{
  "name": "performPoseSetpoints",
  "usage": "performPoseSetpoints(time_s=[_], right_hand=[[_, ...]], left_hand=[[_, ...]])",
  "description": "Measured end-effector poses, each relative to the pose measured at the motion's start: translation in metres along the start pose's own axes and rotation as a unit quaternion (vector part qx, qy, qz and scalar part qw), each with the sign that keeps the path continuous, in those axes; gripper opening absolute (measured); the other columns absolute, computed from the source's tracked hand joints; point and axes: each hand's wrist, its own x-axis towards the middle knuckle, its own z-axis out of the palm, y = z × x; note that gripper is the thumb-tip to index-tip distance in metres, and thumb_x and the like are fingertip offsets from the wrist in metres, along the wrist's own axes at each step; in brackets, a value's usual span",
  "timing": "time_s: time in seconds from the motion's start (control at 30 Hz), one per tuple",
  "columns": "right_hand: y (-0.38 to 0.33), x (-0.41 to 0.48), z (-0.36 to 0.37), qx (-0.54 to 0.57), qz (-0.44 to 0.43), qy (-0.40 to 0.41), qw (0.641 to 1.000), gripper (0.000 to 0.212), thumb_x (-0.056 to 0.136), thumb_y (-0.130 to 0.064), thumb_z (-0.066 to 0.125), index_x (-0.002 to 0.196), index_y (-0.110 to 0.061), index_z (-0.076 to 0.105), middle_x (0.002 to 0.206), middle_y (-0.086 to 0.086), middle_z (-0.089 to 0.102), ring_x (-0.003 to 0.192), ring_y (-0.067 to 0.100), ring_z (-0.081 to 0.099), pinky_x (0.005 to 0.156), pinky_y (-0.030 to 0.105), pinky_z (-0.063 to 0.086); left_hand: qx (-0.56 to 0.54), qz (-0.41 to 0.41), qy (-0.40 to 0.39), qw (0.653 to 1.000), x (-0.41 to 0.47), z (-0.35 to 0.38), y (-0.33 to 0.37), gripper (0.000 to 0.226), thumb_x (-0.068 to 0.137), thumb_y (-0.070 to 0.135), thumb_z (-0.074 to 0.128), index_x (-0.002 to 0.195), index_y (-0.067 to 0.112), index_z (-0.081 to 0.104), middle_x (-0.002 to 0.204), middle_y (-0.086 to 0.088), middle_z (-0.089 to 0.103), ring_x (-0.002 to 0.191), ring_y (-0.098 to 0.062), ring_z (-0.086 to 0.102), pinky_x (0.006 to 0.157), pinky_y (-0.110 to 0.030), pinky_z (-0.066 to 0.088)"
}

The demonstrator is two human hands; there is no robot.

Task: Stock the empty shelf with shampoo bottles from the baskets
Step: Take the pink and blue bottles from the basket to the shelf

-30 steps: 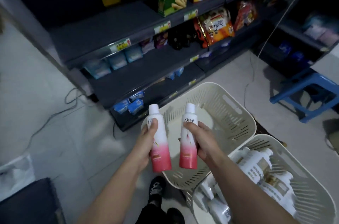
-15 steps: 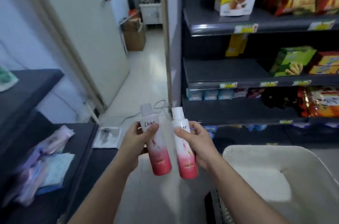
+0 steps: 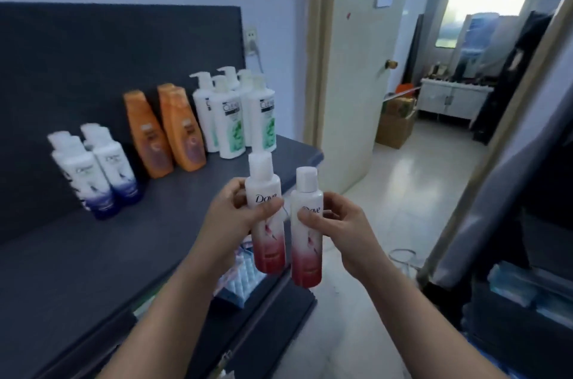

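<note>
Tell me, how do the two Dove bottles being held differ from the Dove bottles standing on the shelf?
The held Dove bottles fade from white to red at the base; the shelf Dove bottles fade to dark blue. The held Dove bottles are in the air, one in the left hand, one in the right hand; the shelf Dove bottles stand on the dark shelf. Both kinds have white caps and the Dove name.

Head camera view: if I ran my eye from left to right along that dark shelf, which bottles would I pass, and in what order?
On the dark shelf: white-and-blue Dove bottles → orange bottles → white pump bottles with green labels.
</note>
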Motion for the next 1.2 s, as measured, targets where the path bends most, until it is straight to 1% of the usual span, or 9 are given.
performPoseSetpoints(time_s=[0.1, 0.23, 0.3, 0.5, 0.67, 0.77, 0.87, 1.03, 1.2], right_hand=[[-0.006, 0.027, 0.044, -0.010, -0.030, -0.042, 0.999, 0.030, 0.075, -0.008, 0.081, 0.102, -0.014, 0.072, 0.090, 0.002, 0.076, 0.081, 0.016, 0.070, 0.078, 0.035, 0.059], [-0.013, 0.056, 0.091, -0.019, -0.056, -0.094, 0.994, 0.029, 0.074, -0.010, 0.082, 0.100, -0.018, 0.072, 0.092, 0.002, 0.077, 0.085, 0.017, 0.072, 0.080, 0.035, 0.059], [-0.015, 0.071, 0.112, -0.024, -0.069, -0.117, 0.990, 0.031, 0.073, -0.011, 0.083, 0.102, -0.018, 0.073, 0.094, 0.000, 0.077, 0.087, 0.015, 0.072, 0.082, 0.034, 0.058], [-0.012, 0.114, 0.158, -0.060, -0.091, -0.200, 0.974, 0.037, 0.075, -0.008, 0.082, 0.109, -0.020, 0.070, 0.098, -0.004, 0.076, 0.089, 0.007, 0.070, 0.081, 0.022, 0.056], [0.003, 0.150, 0.192, -0.063, -0.099, -0.263, 0.958, 0.039, 0.075, -0.005, 0.082, 0.103, -0.029, 0.068, 0.100, -0.002, 0.075, 0.093, 0.011, 0.070, 0.087, 0.029, 0.056], [0.010, 0.165, 0.211, -0.085, -0.104, -0.297, 0.945, 0.041, 0.076, -0.006, 0.081, 0.097, -0.038, 0.066, 0.093, -0.011, 0.073, 0.082, -0.003, 0.065, 0.079, 0.017, 0.052], [0.020, 0.177, 0.225, -0.105, -0.113, -0.331, 0.931, 0.040, 0.078, -0.010, 0.080, 0.102, -0.040, 0.066, 0.102, -0.014, 0.071, 0.088, -0.004, 0.063, 0.078, 0.011, 0.048], [0.038, 0.190, 0.246, -0.130, -0.115, -0.352, 0.920, 0.044, 0.078, -0.018, 0.081, 0.116, -0.033, 0.067, 0.115, -0.004, 0.067, 0.105, 0.015, 0.062, 0.093, 0.027, 0.051], [0.042, 0.194, 0.262, -0.141, -0.125, -0.372, 0.909, 0.041, 0.082, -0.014, 0.077, 0.118, -0.031, 0.065, 0.115, 0.000, 0.064, 0.092, 0.003, 0.060, 0.073, 0.006, 0.046]], left_hand=[[-0.010, 0.025, 0.051, 0.998, 0.005, -0.036, 0.016, 0.028, 0.074, -0.002, 0.074, 0.094, 0.012, 0.060, 0.077, -0.001, 0.067, 0.067, -0.011, 0.066, 0.056, -0.026, 0.054], [0.010, 0.039, 0.118, 0.992, 0.011, -0.083, 0.027, 0.033, 0.070, 0.004, 0.079, 0.097, 0.015, 0.063, 0.091, -0.005, 0.066, 0.087, -0.020, 0.063, 0.078, -0.036, 0.055], [0.028, 0.038, 0.155, 0.987, 0.017, -0.103, 0.029, 0.034, 0.069, 0.006, 0.081, 0.096, 0.018, 0.063, 0.096, -0.006, 0.066, 0.092, -0.023, 0.062, 0.082, -0.040, 0.053], [0.042, 0.060, 0.248, 0.966, 0.035, -0.143, 0.025, 0.034, 0.072, 0.000, 0.079, 0.100, 0.015, 0.066, 0.087, 0.000, 0.068, 0.083, -0.016, 0.063, 0.063, -0.022, 0.050], [0.064, 0.062, 0.335, 0.938, 0.048, -0.171, 0.012, 0.033, 0.071, -0.002, 0.079, 0.089, 0.025, 0.071, 0.085, -0.001, 0.074, 0.085, -0.021, 0.066, 0.081, -0.040, 0.056], [0.089, 0.067, 0.375, 0.920, 0.055, -0.186, 0.003, 0.036, 0.070, 0.000, 0.081, 0.086, 0.031, 0.071, 0.083, 0.006, 0.075, 0.084, -0.017, 0.067, 0.081, -0.040, 0.056], [0.111, 0.069, 0.401, 0.907, 0.060, -0.195, -0.004, 0.038, 0.072, 0.002, 0.080, 0.092, 0.033, 0.069, 0.089, 0.008, 0.074, 0.088, -0.014, 0.067, 0.082, -0.034, 0.056], [0.149, 0.070, 0.419, 0.893, 0.067, -0.205, -0.013, 0.038, 0.074, 0.006, 0.079, 0.094, 0.037, 0.067, 0.092, 0.015, 0.073, 0.092, -0.004, 0.066, 0.081, -0.026, 0.051], [0.180, 0.062, 0.437, 0.879, 0.070, -0.217, -0.021, 0.041, 0.072, 0.013, 0.082, 0.108, 0.027, 0.068, 0.102, 0.010, 0.073, 0.099, -0.009, 0.066, 0.090, -0.034, 0.053]])
